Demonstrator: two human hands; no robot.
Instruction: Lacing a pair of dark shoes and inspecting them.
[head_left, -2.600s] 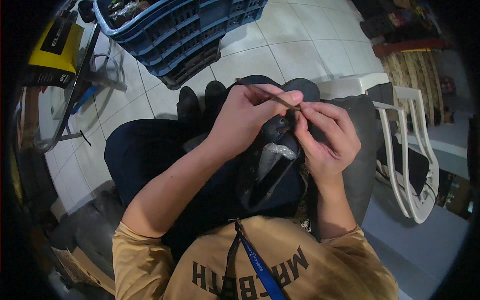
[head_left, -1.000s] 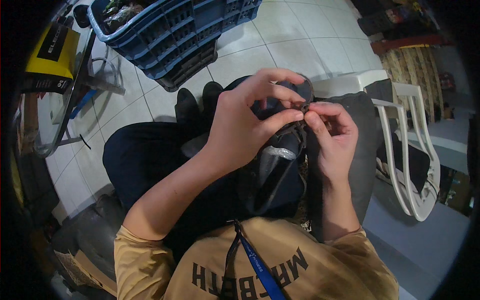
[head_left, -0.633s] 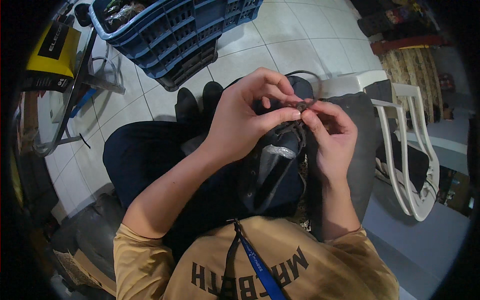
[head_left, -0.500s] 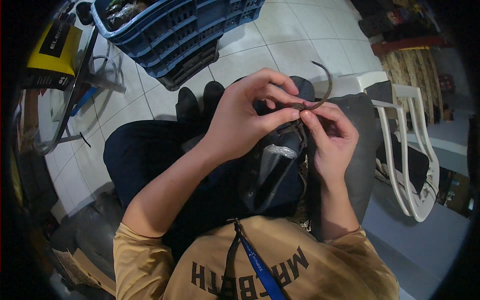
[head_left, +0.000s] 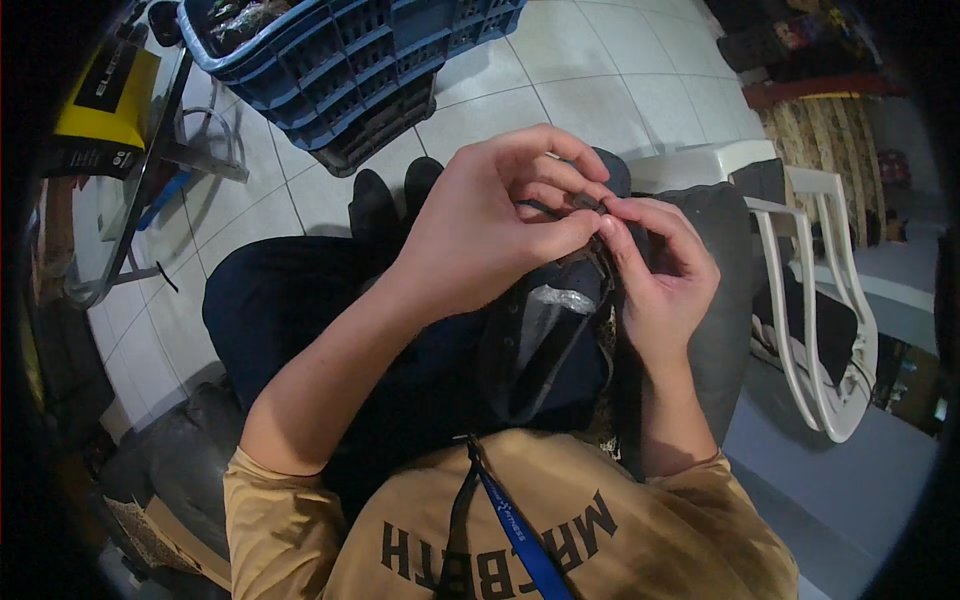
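Note:
Close together above my lap, both hands are closed on a dark brown shoelace [head_left: 586, 202]. My left hand [head_left: 490, 225] pinches it between thumb and fingers, the other fingers curled. Right beside it, the thumb and forefinger of my right hand [head_left: 662, 275] pinch the same lace, their tips nearly touching the left thumb. Below the hands, a dark item resembling a shoe [head_left: 535, 345] rests on my lap, with small eyelets along its side and a shiny silvery strip on top. More dark lace hangs under the fingers, mostly hidden.
Ahead stands a blue plastic crate [head_left: 350, 70] on a black one [head_left: 375, 140]. A white plastic chair [head_left: 835, 300] is at the right, beside a grey cushion [head_left: 715, 270]. At the left is a glass-topped table [head_left: 160, 150] with a yellow and black package [head_left: 105, 105].
The long free end of the lace, which curved up above my right hand, no longer shows. My fingers remain pinched together in nearly the same place.

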